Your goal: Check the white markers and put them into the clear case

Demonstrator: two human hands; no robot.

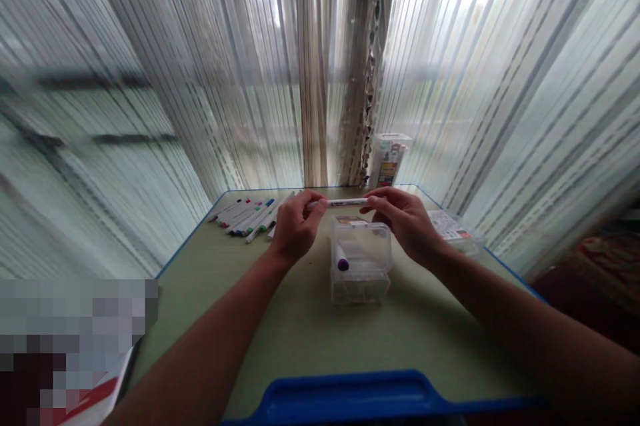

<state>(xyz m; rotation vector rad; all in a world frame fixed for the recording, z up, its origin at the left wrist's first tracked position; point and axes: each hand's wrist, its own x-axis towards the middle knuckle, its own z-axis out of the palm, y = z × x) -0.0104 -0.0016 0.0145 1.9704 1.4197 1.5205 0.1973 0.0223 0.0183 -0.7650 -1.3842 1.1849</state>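
Note:
Both hands hold one white marker [345,202] level above the green table [300,333]. My left hand [295,226] pinches its left end and my right hand [405,216] pinches its right end. Just below stands a clear plastic box [360,269] with a purple-capped marker [343,259] inside it. A row of several coloured markers [250,216] lies on the table to the left of my left hand.
A clear lid [457,229] lies on the table at the right. A tall marker package [389,159] stands at the back by the curtains. The table has a blue rim, with a blue handle [350,396] at the near edge.

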